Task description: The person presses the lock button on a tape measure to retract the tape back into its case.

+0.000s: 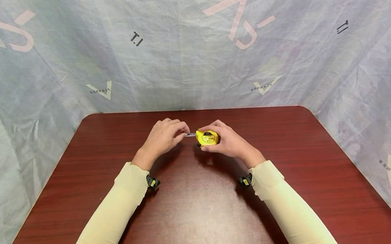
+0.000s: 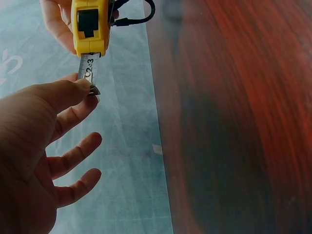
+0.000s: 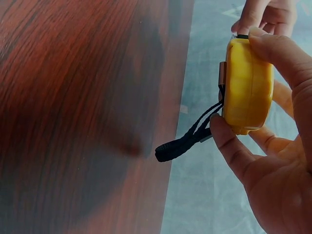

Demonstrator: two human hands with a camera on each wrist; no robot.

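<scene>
A yellow tape measure [image 1: 208,138] is held above the table by my right hand [image 1: 228,140], thumb and fingers around its case. From its left side a short length of metal blade [image 1: 191,134] sticks out. My left hand [image 1: 164,137] pinches the blade's end between thumb and index finger, the other fingers spread apart in the left wrist view. Printed numbers show on the blade [image 2: 89,66] there, just below the case [image 2: 91,29]. A black wrist strap [image 3: 180,146] dangles from the case in the right wrist view.
Beneath both hands lies a reddish-brown wooden table [image 1: 200,196] with rounded far corners. A grey-white printed curtain [image 1: 178,56] hangs behind it and along both sides. Each wrist carries a small black camera band [image 1: 153,182] at the cream sleeve's cuff.
</scene>
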